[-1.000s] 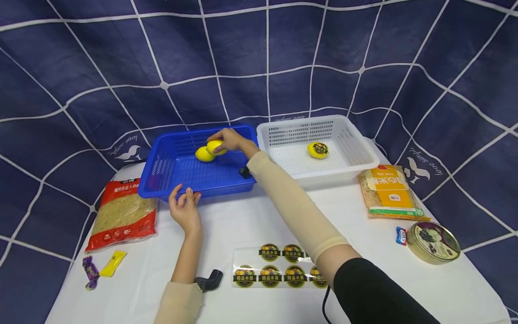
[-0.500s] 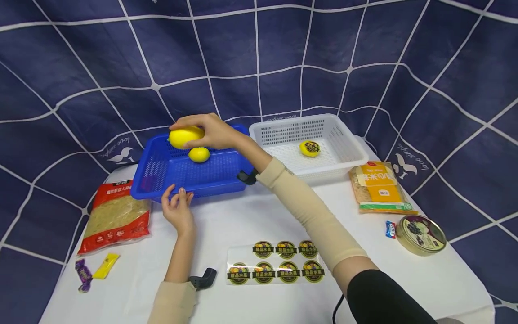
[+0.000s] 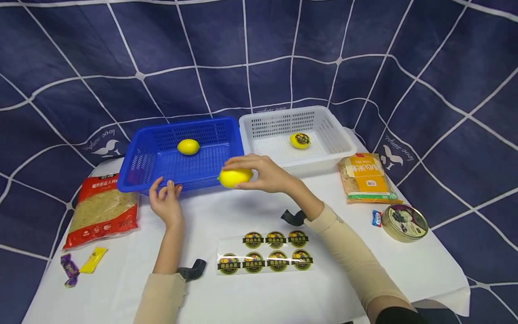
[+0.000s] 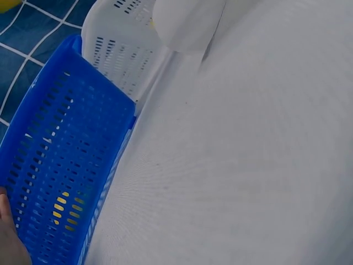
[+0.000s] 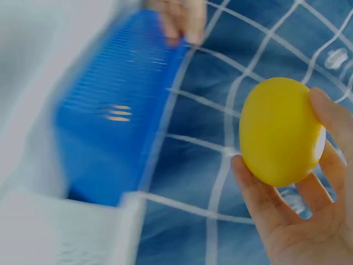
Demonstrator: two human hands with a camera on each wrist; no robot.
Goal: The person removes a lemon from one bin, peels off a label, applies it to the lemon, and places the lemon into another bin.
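Note:
In the head view my right hand holds a yellow lemon between thumb and fingers, over the near right corner of the blue basket. The right wrist view shows that same lemon up close, smooth and without a sticker on the side that shows. My left hand grips the near rim of the blue basket toward its left. A second lemon lies inside this basket. To the right, the white basket contains a lemon bearing a dark round sticker.
A clear sheet of round fruit stickers lies in front. At left are a red pasta bag, a purple candy and a yellow candy. At right are a noodle bag, a small blue packet and a round tin.
My right hand has lifted one lemon from the blue basket and carried it right and toward me. The other lemon stays inside. My left hand keeps to the rim; the head view has shifted.

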